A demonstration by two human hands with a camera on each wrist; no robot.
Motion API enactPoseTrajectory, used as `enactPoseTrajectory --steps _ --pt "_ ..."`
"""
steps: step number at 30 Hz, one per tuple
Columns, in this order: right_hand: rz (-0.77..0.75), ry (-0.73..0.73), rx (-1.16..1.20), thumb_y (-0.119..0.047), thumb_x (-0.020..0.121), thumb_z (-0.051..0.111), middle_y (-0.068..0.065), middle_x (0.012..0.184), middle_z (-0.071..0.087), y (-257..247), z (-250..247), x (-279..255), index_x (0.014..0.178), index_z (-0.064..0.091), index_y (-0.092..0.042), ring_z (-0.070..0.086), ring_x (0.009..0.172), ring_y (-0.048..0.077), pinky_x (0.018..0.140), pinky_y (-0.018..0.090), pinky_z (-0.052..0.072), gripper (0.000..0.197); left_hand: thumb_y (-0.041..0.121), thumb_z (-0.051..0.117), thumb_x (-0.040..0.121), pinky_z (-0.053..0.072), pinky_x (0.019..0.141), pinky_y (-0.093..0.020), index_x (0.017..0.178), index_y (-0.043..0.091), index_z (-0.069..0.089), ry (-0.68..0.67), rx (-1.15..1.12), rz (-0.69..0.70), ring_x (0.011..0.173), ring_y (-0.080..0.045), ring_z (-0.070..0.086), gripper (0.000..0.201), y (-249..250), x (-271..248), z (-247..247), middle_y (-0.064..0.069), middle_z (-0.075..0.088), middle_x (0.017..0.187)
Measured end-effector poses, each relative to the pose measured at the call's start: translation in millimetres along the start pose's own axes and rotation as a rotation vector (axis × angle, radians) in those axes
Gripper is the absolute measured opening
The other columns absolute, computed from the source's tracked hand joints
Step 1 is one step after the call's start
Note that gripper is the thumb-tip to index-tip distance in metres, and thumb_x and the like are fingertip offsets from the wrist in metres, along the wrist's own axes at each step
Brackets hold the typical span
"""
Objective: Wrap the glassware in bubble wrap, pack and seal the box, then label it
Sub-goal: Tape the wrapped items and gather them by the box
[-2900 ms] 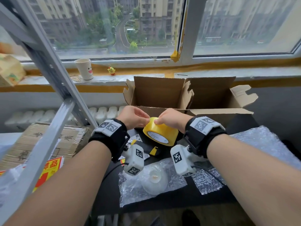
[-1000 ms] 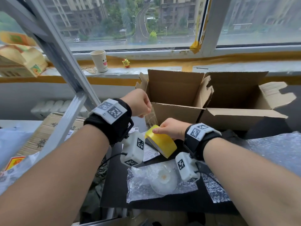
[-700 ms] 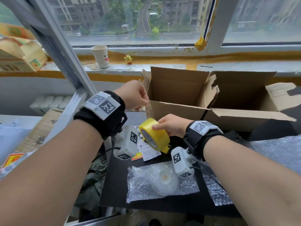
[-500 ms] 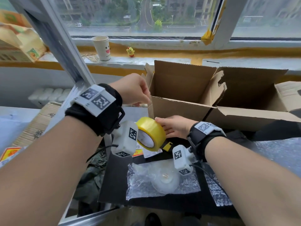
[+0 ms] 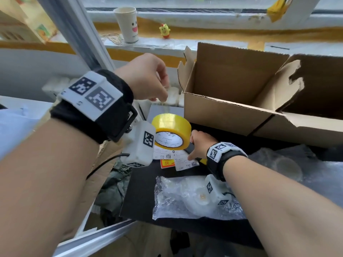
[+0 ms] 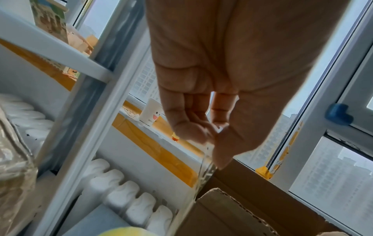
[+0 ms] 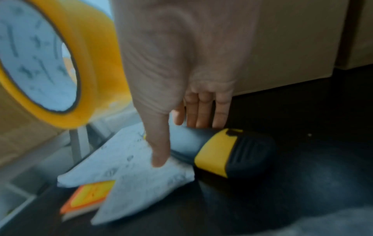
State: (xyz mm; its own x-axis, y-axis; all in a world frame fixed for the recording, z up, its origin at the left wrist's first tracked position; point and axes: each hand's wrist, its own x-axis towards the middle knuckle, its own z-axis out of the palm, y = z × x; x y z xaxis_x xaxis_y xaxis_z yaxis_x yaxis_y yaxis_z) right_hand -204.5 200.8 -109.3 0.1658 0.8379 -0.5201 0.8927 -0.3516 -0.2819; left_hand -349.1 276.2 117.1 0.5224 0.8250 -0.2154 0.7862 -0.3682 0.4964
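Observation:
My left hand (image 5: 161,97) is raised beside the open cardboard box (image 5: 232,108) and pinches the free end of the clear tape strip (image 6: 203,172) between thumb and forefinger (image 6: 210,135). The yellow tape roll (image 5: 171,133) hangs from that strip just above the black table (image 5: 141,191). My right hand (image 5: 193,151) is down on the table with straight fingers. Its thumb (image 7: 159,158) rests on the white labels (image 7: 141,172), and its fingers touch a yellow-and-black utility knife (image 7: 232,153). A glass wrapped in bubble wrap (image 5: 185,197) lies near the table's front edge.
More bubble wrap with a glass (image 5: 287,164) lies at the right. A slanted metal frame (image 5: 81,34) crosses the left side. A paper cup (image 5: 128,25) and a small yellow toy (image 5: 164,30) stand on the sill. A white radiator (image 6: 125,196) runs below the sill.
My right hand let go of the tape roll and dropped to the knife on the table. My left hand kept the tape end raised, so the roll now hangs from the strip.

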Motion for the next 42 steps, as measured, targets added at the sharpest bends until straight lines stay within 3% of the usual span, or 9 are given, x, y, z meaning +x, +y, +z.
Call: enactPoseTrajectory --steps 4,13,17,22,26,30,33,37,42 --pt "-0.051 0.009 -0.067 -0.025 0.066 0.08 0.006 0.105 0.056 -1 6 6 0.113 0.047 -0.014 0.06 0.091 0.027 0.067 0.033 0.048 0.058 0.006 0.074 0.075 0.039 0.046 -0.014 0.081 0.014 0.063 -0.021 -0.013 -0.005 0.052 -0.004 0.058 0.015 -5 0 1 0.004 0.061 0.065" --pt "0.051 0.03 0.227 -0.034 0.078 0.068 0.003 0.098 0.058 19 -34 -26 0.107 0.051 -0.02 0.058 0.088 0.021 0.077 0.033 0.049 0.036 -0.001 0.071 0.075 0.045 0.055 -0.023 0.073 0.014 0.057 -0.062 0.047 0.041 0.056 -0.013 0.058 0.02 2 2 13 0.0 0.059 0.065" --pt "0.029 0.05 0.45 -0.054 0.088 0.058 0.001 0.073 0.057 29 -60 -60 0.108 0.062 -0.024 0.055 0.064 0.017 0.058 0.024 0.044 0.036 -0.004 0.068 0.074 0.049 0.058 -0.027 0.068 0.016 0.055 -0.092 0.11 0.048 0.054 -0.013 0.057 0.024 7 2 27 0.002 0.056 0.063" --pt "-0.04 0.08 0.447 -0.043 0.075 0.077 -0.002 0.077 0.067 43 -89 -97 0.088 0.076 -0.028 0.058 0.072 0.011 0.066 0.023 0.043 0.02 -0.002 0.069 0.073 0.053 0.06 -0.029 0.069 0.016 0.056 -0.119 0.116 0.052 0.057 -0.013 0.058 0.023 13 2 42 0.003 0.057 0.064" --pt "-0.04 0.037 0.406 -0.043 0.07 0.078 0.001 0.075 0.069 39 -91 -110 0.082 0.077 -0.032 0.058 0.071 0.011 0.067 0.026 0.046 0.016 -0.003 0.069 0.074 0.059 0.068 -0.031 0.071 0.016 0.057 -0.145 0.073 0.088 0.059 -0.012 0.058 0.023 21 1 51 0.004 0.055 0.065" --pt "-0.04 0.051 0.347 -0.043 0.069 0.078 -0.008 0.072 0.067 33 -87 -109 0.079 0.076 -0.033 0.058 0.068 0.008 0.065 0.026 0.049 0.014 -0.003 0.068 0.075 0.05 0.055 -0.022 0.072 0.016 0.057 -0.177 0.08 0.138 0.055 -0.008 0.059 0.023 28 -2 63 0.006 0.058 0.066" --pt "-0.018 0.055 0.368 -0.041 0.071 0.077 -0.007 0.064 0.063 33 -83 -108 0.083 0.077 -0.027 0.057 0.056 0.007 0.061 0.024 0.05 0.018 -0.005 0.068 0.074 0.053 0.057 -0.024 0.072 0.015 0.057 -0.197 0.07 0.14 0.056 -0.01 0.06 0.023 29 -2 72 0.005 0.057 0.066" --pt "0.039 0.091 0.468 -0.031 0.075 0.071 0.003 0.062 0.061 40 -76 -101 0.079 0.064 -0.011 0.059 0.047 0.02 0.052 0.026 0.05 0.022 -0.006 0.067 0.074 0.06 0.069 -0.031 0.075 0.012 0.058 -0.221 0.012 0.135 0.059 -0.012 0.06 0.02 26 0 76 0.003 0.057 0.067" --pt "0.028 0.074 0.712 -0.026 0.067 0.084 0.007 0.078 0.059 29 -52 -78 0.102 0.057 -0.009 0.047 0.043 0.016 0.044 0.025 0.042 0.047 -0.005 0.068 0.074 0.058 0.067 -0.027 0.077 0.011 0.058 -0.221 -0.062 0.103 0.06 -0.013 0.06 0.019 16 4 75 0.0 0.059 0.067"
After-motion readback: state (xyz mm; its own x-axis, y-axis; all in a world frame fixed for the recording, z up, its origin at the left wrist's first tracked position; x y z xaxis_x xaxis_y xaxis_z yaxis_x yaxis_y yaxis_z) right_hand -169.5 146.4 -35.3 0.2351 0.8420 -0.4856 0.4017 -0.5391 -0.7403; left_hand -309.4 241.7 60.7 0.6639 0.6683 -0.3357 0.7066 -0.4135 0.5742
